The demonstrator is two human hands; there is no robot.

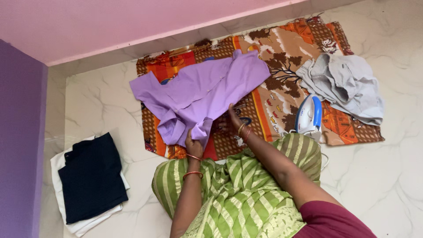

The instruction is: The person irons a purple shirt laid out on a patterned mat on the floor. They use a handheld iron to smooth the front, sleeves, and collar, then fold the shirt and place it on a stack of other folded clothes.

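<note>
A pale marble-patterned floor (387, 176) fills most of the view, meeting a pink wall (110, 22) at the top and a purple wall (20, 141) on the left. On the floor lies a patterned orange and brown cloth (282, 57), spread flat. A lilac shirt (202, 90) lies across the cloth's left half, rumpled, with one end hanging toward the person. On the cloth's right part sits a crumpled grey garment (348, 83). Off the cloth, at the left near the purple wall, a folded dark navy garment (90, 176) rests on top of a folded white one (81, 224). The person's lap, in green striped fabric (238, 189), touches the cloth's near edge. A white and blue iron (308, 115) stands upright on the cloth between the lilac shirt and the grey garment, just beside the person's knee. The left hand (193, 145), with bangles at the wrist, has its grip closed on the shirt's near hanging end. The right hand (233, 118) lies against the shirt's lower edge, fingers extended, its grip open.
</note>
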